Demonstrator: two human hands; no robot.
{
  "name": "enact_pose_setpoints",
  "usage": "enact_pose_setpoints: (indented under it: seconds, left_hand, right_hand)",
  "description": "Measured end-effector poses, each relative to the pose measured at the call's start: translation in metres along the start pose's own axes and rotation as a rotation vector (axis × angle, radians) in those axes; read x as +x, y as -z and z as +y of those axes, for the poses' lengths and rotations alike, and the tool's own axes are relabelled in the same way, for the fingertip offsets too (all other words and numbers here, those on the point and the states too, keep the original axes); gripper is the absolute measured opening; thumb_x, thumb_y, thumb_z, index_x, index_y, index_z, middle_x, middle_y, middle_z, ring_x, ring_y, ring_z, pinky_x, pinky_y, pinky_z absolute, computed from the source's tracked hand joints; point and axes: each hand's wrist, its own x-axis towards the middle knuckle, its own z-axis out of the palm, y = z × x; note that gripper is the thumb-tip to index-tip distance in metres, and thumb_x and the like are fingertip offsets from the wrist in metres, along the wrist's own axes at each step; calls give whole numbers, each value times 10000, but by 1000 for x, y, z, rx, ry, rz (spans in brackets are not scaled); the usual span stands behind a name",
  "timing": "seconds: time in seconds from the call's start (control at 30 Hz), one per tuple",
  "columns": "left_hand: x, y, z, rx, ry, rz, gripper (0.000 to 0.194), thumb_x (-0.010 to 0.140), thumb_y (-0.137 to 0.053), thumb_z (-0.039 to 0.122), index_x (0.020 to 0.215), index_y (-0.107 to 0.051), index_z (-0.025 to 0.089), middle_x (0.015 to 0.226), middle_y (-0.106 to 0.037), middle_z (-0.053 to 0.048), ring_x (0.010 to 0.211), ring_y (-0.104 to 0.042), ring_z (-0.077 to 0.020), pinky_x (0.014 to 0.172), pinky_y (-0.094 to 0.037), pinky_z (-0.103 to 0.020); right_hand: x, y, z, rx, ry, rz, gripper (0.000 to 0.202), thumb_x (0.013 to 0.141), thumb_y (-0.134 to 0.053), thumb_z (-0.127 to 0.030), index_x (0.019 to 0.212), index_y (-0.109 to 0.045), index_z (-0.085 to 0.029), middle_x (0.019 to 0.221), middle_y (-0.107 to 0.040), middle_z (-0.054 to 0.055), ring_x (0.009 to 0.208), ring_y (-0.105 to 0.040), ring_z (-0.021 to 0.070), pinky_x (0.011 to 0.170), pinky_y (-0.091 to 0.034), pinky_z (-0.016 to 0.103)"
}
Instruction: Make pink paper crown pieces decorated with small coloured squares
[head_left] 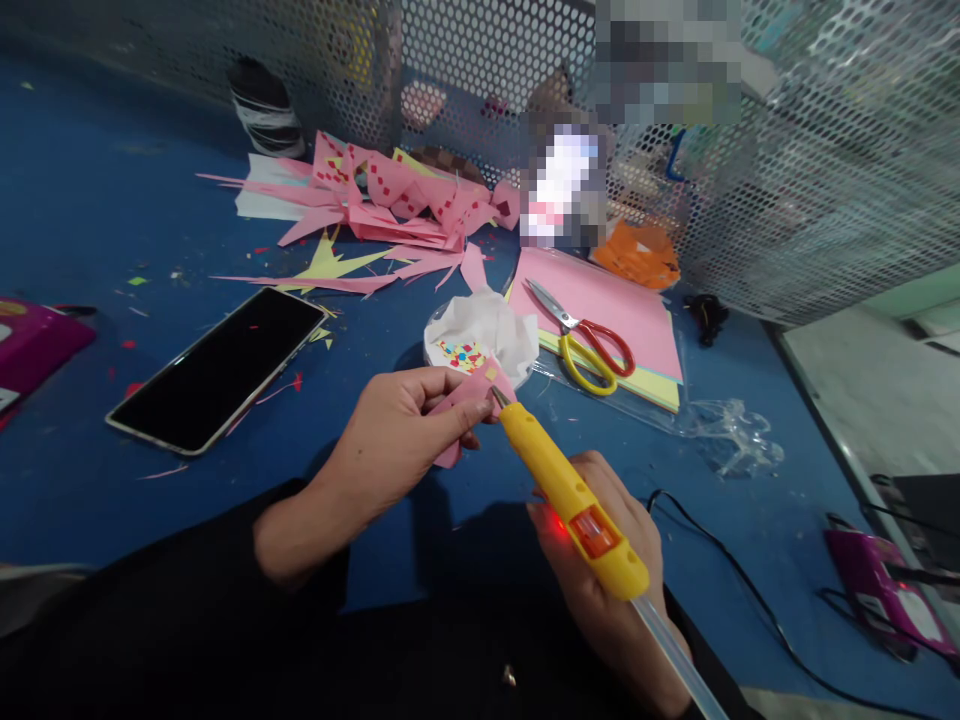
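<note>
My left hand (405,425) pinches a folded piece of pink paper (474,385) that bears a small yellow square. In my right hand (600,540) is a yellow hot glue gun (551,465), its metal tip at the edge of the pink paper; whether they touch I cannot tell. A clear glue stick (679,655) sticks out of the gun's back end, and a red light glows beside my fingers. Just behind the pink paper sits a round dish (495,315) lined with white tissue, holding small coloured paper bits.
Red-and-yellow-handled scissors (581,335) lie on stacked coloured paper (645,300). A phone (225,370) rests at left. Pink paper cutouts (405,200) lie before the perforated metal screen (495,40). A black cable (739,570) crosses the blue table at right.
</note>
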Motion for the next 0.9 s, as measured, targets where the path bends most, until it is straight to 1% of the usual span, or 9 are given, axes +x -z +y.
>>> enact_pose_setpoints:
  seconds: [0.17, 0.53, 0.73, 0.9]
  left_hand:
    - [0, 0, 1, -5, 13, 2, 273, 867, -696, 451, 869, -763, 186, 593, -626, 14, 504, -526, -87, 472, -380, -167]
    - [-1, 0, 0, 8, -3, 17, 273, 854, -703, 456, 889, -774, 194, 601, -642, 19, 494, -546, -92, 475, -409, -181]
    - [-1, 1, -1, 2, 3, 11, 275, 868, -697, 451, 889, -773, 188, 606, -645, 21, 485, -519, -68, 469, -380, -160]
    - [-1, 1, -1, -6, 15, 8, 250, 878, -696, 429, 877, -765, 189, 614, -643, 20, 506, -529, -68, 480, -385, -151]
  right_hand:
    - [-1, 1, 0, 4, -16, -25, 182, 969, -561, -314, 815, -550, -219, 729, -548, -16, 590, -543, 121, 529, -421, 258]
    - [-1, 0, 0, -13, -19, -20, 195, 977, -545, -321, 811, -551, -218, 721, -547, -17, 579, -544, 118, 523, -411, 257]
    - [0, 0, 0, -23, -1, -9, 211, 976, -542, -312, 785, -527, -222, 702, -530, -25, 562, -525, 110, 507, -397, 246]
    - [0, 0, 0, -49, 0, -13, 224, 977, -540, -328, 780, -512, -224, 699, -519, -29, 549, -515, 103, 495, -385, 240]
